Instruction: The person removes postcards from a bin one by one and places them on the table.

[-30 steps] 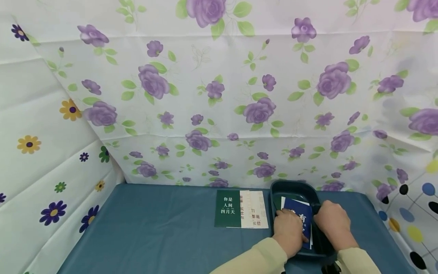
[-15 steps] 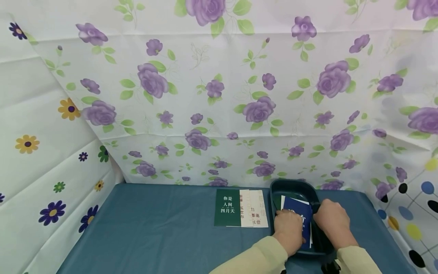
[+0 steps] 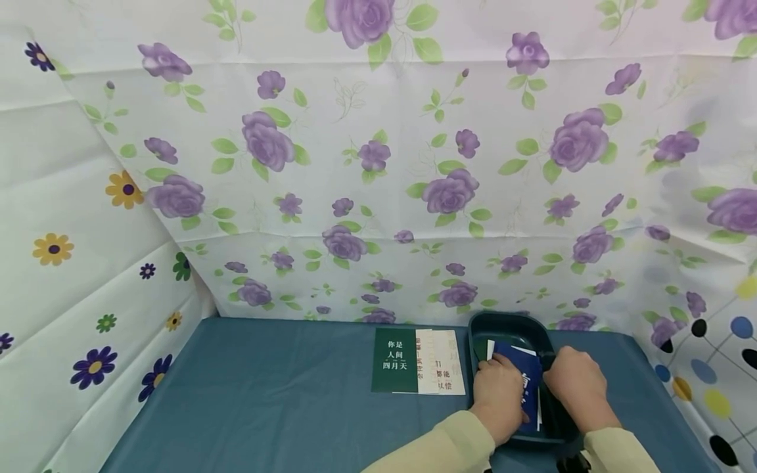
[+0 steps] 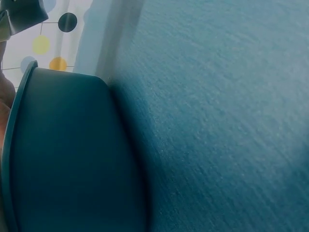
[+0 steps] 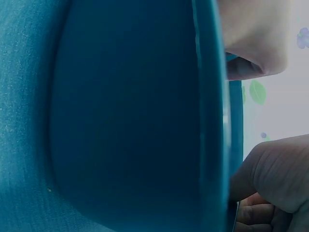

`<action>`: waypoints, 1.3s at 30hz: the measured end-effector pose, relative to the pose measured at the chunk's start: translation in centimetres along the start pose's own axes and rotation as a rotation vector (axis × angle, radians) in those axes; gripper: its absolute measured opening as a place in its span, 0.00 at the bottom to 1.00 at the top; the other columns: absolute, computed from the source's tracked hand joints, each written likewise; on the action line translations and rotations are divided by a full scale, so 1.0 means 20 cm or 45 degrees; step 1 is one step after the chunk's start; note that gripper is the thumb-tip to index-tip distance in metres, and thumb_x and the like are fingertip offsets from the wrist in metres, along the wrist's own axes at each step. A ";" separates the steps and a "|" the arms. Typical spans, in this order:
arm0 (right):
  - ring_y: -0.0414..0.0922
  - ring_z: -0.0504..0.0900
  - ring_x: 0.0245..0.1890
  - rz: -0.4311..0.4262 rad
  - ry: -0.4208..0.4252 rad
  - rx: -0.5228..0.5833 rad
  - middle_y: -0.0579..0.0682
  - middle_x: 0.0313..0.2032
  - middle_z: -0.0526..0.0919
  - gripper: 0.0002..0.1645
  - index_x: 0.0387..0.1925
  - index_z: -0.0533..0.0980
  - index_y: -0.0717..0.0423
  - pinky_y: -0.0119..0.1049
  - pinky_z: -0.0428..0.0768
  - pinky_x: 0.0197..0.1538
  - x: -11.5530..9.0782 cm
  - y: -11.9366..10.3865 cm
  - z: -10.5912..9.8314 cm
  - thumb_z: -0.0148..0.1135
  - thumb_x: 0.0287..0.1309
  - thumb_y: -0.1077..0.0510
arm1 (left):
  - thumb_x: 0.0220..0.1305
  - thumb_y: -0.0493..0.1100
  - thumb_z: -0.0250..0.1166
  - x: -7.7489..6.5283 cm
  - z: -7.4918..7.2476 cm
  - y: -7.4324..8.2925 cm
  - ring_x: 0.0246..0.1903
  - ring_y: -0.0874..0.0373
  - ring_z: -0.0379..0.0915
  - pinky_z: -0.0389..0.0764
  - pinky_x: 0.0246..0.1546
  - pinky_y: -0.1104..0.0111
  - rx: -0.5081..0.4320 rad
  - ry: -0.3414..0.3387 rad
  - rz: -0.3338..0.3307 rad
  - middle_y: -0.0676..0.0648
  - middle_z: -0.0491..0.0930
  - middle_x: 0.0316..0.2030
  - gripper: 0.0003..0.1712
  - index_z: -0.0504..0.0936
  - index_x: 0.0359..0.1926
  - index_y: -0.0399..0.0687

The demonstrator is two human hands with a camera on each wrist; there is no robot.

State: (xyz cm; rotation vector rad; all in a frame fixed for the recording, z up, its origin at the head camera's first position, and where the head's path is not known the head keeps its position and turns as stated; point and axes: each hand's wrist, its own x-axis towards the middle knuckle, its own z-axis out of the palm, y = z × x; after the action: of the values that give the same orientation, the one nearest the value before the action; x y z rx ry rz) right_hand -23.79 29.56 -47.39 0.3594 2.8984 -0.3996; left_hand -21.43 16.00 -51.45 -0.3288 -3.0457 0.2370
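A dark green plastic basin (image 3: 510, 318) stands on the table at the right in the head view. Inside lies a blue card (image 3: 520, 361) with white lettering, on top of at least one white card whose edges show. My left hand (image 3: 497, 394) holds these cards from the left, its thumb low on the blue one and its fingers toward the far left edge. My right hand (image 3: 576, 384) grips the basin's right rim; the right wrist view shows its thumb (image 5: 246, 176) reaching over to the inner side. In the left wrist view the basin's outer wall (image 4: 72, 145) fills the left part.
Left of the basin, a green card (image 3: 393, 361) and overlapping cream cards (image 3: 449, 361) lie flat on the blue-covered table (image 3: 284, 394). Flower-printed sheets (image 3: 367, 197) rise behind and at the left; a dotted sheet (image 3: 704, 381) hangs at the right.
My left fingers have shifted slightly up the blue card, and the lettering they cover differs a little. The right hand keeps its grip; the basin and the cards on the table stay put.
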 end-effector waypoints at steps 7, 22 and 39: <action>0.54 0.78 0.24 0.003 0.009 -0.003 0.67 0.31 0.80 0.18 0.36 0.76 0.70 0.46 0.73 0.21 -0.01 0.00 0.00 0.60 0.51 0.56 | 0.26 0.76 0.72 0.00 -0.01 -0.01 0.36 0.61 0.72 0.78 0.31 0.73 -0.035 0.047 -0.008 0.49 0.74 0.43 0.61 0.69 0.60 0.45; 0.52 0.77 0.22 0.003 -0.007 0.005 0.66 0.29 0.80 0.17 0.35 0.76 0.69 0.44 0.71 0.21 -0.02 -0.01 0.00 0.59 0.52 0.56 | 0.49 0.53 0.71 0.00 -0.03 -0.09 0.27 0.66 0.79 0.79 0.24 0.72 -0.330 0.168 0.100 0.53 0.83 0.31 0.24 0.75 0.43 0.47; 0.52 0.77 0.23 0.008 0.009 -0.010 0.66 0.30 0.80 0.17 0.35 0.77 0.68 0.44 0.72 0.21 -0.02 -0.02 -0.01 0.61 0.51 0.56 | 0.59 0.43 0.64 -0.03 -0.10 -0.18 0.24 0.68 0.78 0.76 0.20 0.76 -0.856 0.194 0.064 0.53 0.83 0.29 0.05 0.81 0.37 0.49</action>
State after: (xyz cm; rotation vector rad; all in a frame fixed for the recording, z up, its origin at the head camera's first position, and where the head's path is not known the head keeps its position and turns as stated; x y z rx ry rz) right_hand -23.57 29.09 -46.96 0.3691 2.9043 -0.3868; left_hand -21.52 12.60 -48.92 -0.4280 -2.8663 -0.7863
